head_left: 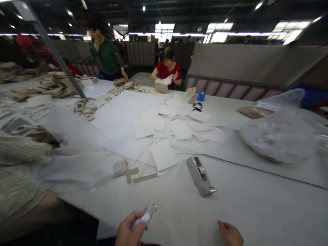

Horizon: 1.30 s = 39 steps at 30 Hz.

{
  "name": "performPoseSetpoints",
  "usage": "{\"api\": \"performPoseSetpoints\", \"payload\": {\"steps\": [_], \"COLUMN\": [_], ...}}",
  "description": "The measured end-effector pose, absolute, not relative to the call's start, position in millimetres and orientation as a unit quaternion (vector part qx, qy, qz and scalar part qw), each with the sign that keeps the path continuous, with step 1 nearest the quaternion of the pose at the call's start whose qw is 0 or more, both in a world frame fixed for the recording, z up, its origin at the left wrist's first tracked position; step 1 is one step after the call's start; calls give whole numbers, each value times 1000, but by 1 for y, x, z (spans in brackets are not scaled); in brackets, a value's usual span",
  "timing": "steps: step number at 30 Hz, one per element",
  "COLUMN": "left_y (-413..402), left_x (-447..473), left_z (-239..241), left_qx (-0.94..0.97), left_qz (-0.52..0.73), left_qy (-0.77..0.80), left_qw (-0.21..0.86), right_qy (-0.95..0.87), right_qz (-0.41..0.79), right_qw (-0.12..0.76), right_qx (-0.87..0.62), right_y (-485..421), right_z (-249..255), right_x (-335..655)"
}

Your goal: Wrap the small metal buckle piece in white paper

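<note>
Two hands sit at the table's (256,212) near edge, below the tape dispenser (200,176). Left hand (129,230) pinches a small clear-wrapped piece (145,216) with a metal tip, seemingly mid-handling; a firmer grip looks needed. Right hand (230,234) rests loosely curled, holding nothing, partly cut off. What the piece is stays blurred. White paper sheets (164,155) lie beyond the dispenser.

A single head-worn camera is looking forward and slightly down across the wide white surface (256,205), sitting close above the person's own left hand (129,232) and right hand (230,234) and taking in distant co-workers.
</note>
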<state>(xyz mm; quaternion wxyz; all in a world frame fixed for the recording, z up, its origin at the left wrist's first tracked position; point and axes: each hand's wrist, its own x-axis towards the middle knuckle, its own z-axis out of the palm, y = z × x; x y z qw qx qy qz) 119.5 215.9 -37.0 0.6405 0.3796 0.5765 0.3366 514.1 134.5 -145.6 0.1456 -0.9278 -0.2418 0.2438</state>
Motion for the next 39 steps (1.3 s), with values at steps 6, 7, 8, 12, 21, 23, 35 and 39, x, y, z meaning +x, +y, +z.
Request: {"api": "performPoseSetpoints", "payload": {"steps": [6,7,8,12,21,23,35,39], "left_y": [215,213,212,210,203,200,208,200], "left_x": [131,131,132,124,116,118,113,124], "left_z": [-42,-44,-47,-55,-63,-62,-67,-67], "left_qx": [479,504,531,641,696,676,712,576], "left_qz": [342,351,361,384,405,406,428,449], "left_qy": [591,591,588,556,543,561,535,625], "left_qw": [551,523,491,363,240,251,152,277], "right_qy": [-401,-419,-422,-405,-367,-358,-249,-222], "right_qz": [466,507,538,617,614,620,713,706], "right_qw": [326,359,382,398,365,361,426,443], "right_qx": [-719,-663,-622,-545,-596,-598,-498,-506], "right_y": [176,182,186,197,206,205,201,198], "right_z": [-95,-78,-61,-24,-30,-33,-49,-49], "right_x": [379,354,332,278,258,257,253,249]}}
